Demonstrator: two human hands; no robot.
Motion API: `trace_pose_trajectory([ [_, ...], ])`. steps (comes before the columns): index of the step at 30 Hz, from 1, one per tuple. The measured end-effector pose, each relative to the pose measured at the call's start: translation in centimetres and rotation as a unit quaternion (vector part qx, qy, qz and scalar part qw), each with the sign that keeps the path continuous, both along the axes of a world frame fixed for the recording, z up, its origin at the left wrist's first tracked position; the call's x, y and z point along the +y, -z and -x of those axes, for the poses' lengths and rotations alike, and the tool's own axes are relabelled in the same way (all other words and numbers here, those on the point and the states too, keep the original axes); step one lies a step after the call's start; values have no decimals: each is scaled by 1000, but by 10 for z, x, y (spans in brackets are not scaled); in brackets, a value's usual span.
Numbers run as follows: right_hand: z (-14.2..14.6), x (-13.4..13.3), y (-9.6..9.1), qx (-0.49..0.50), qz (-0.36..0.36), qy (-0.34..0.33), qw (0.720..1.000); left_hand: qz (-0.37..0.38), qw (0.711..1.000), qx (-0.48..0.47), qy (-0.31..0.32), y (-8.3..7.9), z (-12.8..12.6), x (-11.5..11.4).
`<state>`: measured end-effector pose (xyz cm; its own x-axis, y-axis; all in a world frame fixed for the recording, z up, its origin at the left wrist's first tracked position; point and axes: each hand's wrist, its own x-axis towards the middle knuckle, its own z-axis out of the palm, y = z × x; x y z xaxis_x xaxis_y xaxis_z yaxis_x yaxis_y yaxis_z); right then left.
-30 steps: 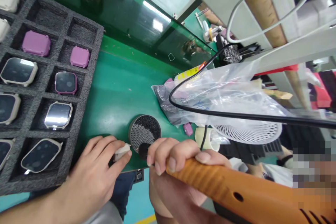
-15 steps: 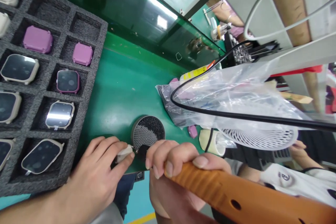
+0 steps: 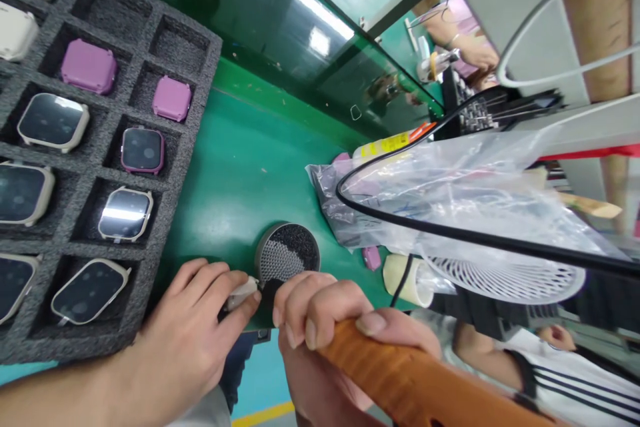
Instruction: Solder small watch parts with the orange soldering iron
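My left hand (image 3: 200, 320) pinches a small off-white watch case (image 3: 243, 292) between thumb and fingers, close to the bench's front edge. Wrapped around an orange electric screwdriver (image 3: 395, 367) is my right hand (image 3: 345, 320); the tool lies nearly level and its dark nose (image 3: 270, 290) points left at the case. The driver's thin tip reaches the case's right edge; whether it sits in a screw is too small to tell. Just beyond the nose stands a round dish (image 3: 259, 260) with a perforated surface and tiny black screws.
On the left lies a grey foam tray (image 3: 185, 167) of watches and pink and white cases. A clear plastic bag (image 3: 430, 187), black cable (image 3: 480, 235), tape roll (image 3: 405, 278) and pink case (image 3: 371, 257) are at right. Co-workers' arms (image 3: 480, 347) show beyond.
My view has shifted slightly, so the tray and dish appear farther right. Both hands keep their grips, and the screwdriver's rear end has tipped lower in view.
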<state>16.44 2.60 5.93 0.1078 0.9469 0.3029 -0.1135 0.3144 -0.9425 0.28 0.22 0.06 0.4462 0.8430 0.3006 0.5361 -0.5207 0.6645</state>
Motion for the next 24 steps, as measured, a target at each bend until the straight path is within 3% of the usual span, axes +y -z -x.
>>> trace_pose_trajectory([
  [10,13,0,3,58,13,36,998,0,999,33,20,-1,3,-1],
  [16,-7,9,-5,58,-11,82,995,-14,997,74,34,0,5,-2],
  [19,-14,16,2,78,-24,83,993,-5,997,62,46,2,4,-3],
  [24,-16,20,14,66,-22,82,994,-19,997,74,14,0,2,-2],
])
